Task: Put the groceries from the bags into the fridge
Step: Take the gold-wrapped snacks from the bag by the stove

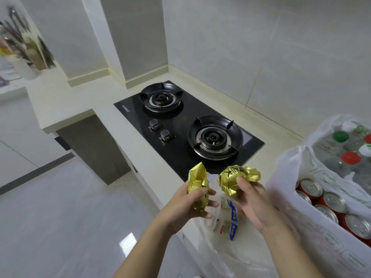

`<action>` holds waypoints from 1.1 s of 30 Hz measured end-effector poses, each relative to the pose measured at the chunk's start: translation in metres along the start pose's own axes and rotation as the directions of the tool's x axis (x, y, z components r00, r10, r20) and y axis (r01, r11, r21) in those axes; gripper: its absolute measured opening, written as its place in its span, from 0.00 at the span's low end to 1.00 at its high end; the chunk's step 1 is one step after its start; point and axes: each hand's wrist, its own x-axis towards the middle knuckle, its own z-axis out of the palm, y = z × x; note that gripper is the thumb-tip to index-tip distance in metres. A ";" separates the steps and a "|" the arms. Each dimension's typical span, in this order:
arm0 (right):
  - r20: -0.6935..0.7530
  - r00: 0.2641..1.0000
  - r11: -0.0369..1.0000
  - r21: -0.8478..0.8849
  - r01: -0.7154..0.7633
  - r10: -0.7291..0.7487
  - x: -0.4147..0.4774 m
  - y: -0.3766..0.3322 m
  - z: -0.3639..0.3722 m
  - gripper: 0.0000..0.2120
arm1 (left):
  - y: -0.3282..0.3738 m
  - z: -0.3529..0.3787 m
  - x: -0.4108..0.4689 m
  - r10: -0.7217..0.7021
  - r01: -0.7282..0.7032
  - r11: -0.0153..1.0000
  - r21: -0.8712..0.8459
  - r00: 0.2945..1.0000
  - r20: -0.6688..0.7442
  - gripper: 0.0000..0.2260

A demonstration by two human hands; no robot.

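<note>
My left hand [186,207] grips a crumpled gold foil packet [197,182], held upright above the counter edge. My right hand [252,199] grips a second gold foil packet [233,180] with black characters on it. Both packets hover over a thin clear plastic bag [226,243] lying on the counter, with small blue and red snack packs [232,219] inside. At the right stands a white plastic bag [313,233] holding several red drink cans [329,205] and bottles with red, green and white caps [350,157]. No fridge is in view.
A black two-burner gas hob [186,127] is set into the cream counter [84,97] just beyond my hands. A knife block and utensils [30,47] stand at the far left corner. White tiled walls rise behind. Glossy grey floor [60,217] lies at the lower left.
</note>
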 end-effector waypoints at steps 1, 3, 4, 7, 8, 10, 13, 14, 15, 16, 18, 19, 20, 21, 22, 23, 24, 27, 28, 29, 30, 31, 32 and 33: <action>0.007 1.000 1.000 -0.029 -0.011 0.011 0.003 0.000 0.008 0.38 | 0.002 -0.007 -0.005 0.019 -0.019 1.000 -0.015 0.999 -0.039 0.12; 0.023 0.998 0.996 -0.078 -0.050 0.051 0.008 0.000 0.025 0.30 | 0.006 -0.021 -0.018 0.051 -0.056 0.997 -0.050 0.994 -0.098 0.11; 0.040 0.997 0.993 -0.099 -0.065 0.070 0.011 0.002 0.034 0.28 | 0.009 -0.028 -0.025 0.065 -0.074 0.995 -0.070 0.990 -0.122 0.11; 0.096 0.993 0.988 -0.141 -0.056 0.070 0.016 0.010 0.070 0.30 | 0.016 -0.049 -0.051 0.104 -0.129 0.984 -0.126 0.977 -0.189 0.13; 0.145 0.988 0.990 -0.137 -0.037 0.057 0.016 0.013 0.085 0.26 | 0.018 -0.057 -0.062 0.116 -0.148 0.980 -0.136 0.969 -0.216 0.13; 0.223 0.974 0.993 -0.120 -0.015 0.042 0.015 0.021 0.117 0.21 | 0.021 -0.073 -0.087 0.151 -0.199 0.968 -0.150 0.947 -0.283 0.12; 0.311 0.949 0.993 -0.120 -0.014 0.051 0.005 0.036 0.164 0.20 | 0.022 -0.099 -0.131 0.206 -0.276 0.951 -0.142 0.903 -0.378 0.10; 0.342 0.939 0.991 -0.136 -0.002 0.049 -0.001 0.042 0.181 0.20 | 0.021 -0.109 -0.147 0.221 -0.296 0.946 -0.132 0.888 -0.404 0.09; 0.368 0.928 0.988 -0.153 0.003 0.054 -0.008 0.049 0.199 0.19 | 0.020 -0.119 -0.164 0.234 -0.314 0.941 -0.124 0.872 -0.430 0.09; 0.387 0.920 0.985 -0.170 0.009 0.058 -0.015 0.057 0.216 0.19 | 0.018 -0.129 -0.181 0.245 -0.332 0.936 -0.120 0.856 -0.455 0.09; 0.437 0.896 0.982 -0.187 0.013 0.071 -0.031 0.075 0.253 0.17 | 0.015 -0.149 -0.220 0.267 -0.371 0.921 -0.116 0.822 -0.503 0.09; 0.465 0.882 0.983 -0.186 0.007 0.081 -0.041 0.085 0.272 0.18 | 0.013 -0.160 -0.241 0.278 -0.390 0.914 -0.114 0.805 -0.524 0.09; 0.491 0.867 0.982 -0.188 0.006 0.089 -0.050 0.095 0.290 0.19 | 0.011 -0.170 -0.261 0.287 -0.408 0.906 -0.113 0.789 -0.543 0.10; 0.520 0.849 0.982 -0.190 0.004 0.097 -0.060 0.106 0.309 0.20 | 0.009 -0.180 -0.283 0.297 -0.425 0.899 -0.109 0.771 -0.564 0.10; 0.549 0.829 0.980 -0.197 0.006 0.105 -0.070 0.117 0.329 0.22 | 0.007 -0.190 -0.306 0.306 -0.441 0.892 -0.099 0.751 -0.585 0.10; 0.581 0.806 0.979 -0.203 0.007 0.115 -0.082 0.127 0.348 0.23 | 0.005 -0.199 -0.328 0.317 -0.456 0.886 -0.083 0.727 -0.609 0.10; 0.610 0.782 0.976 -0.216 0.009 0.127 -0.092 0.138 0.368 0.23 | 0.003 -0.208 -0.350 0.329 -0.471 0.880 -0.063 0.699 -0.635 0.10; 0.694 0.700 0.970 -0.241 0.006 0.168 -0.124 0.163 0.423 0.25 | -0.002 -0.230 -0.414 0.365 -0.514 0.858 0.003 0.605 -0.708 0.09; 0.718 0.672 0.970 -0.244 -0.002 0.182 -0.133 0.170 0.441 0.26 | -0.003 -0.235 -0.434 0.372 -0.524 0.851 0.023 0.572 -0.731 0.10; 0.742 0.642 0.970 -0.245 -0.011 0.194 -0.143 0.176 0.457 0.27 | -0.003 -0.240 -0.452 0.376 -0.532 0.846 0.042 0.539 -0.754 0.09; 0.768 0.608 0.970 -0.245 -0.011 0.201 -0.152 0.181 0.473 0.27 | -0.004 -0.244 -0.469 0.380 -0.539 0.840 0.061 0.505 -0.775 0.09; 0.793 0.573 0.969 -0.245 -0.010 0.206 -0.161 0.186 0.489 0.27 | -0.004 -0.248 -0.485 0.387 -0.548 0.833 0.080 0.472 -0.792 0.08; 0.815 0.539 0.969 -0.248 -0.006 0.212 -0.170 0.190 0.504 0.26 | -0.002 -0.251 -0.501 0.397 -0.561 0.822 0.100 0.438 -0.807 0.09; 0.836 0.502 0.969 -0.249 -0.009 0.219 -0.177 0.193 0.519 0.26 | -0.001 -0.254 -0.515 0.409 -0.576 0.809 0.118 0.407 -0.816 0.13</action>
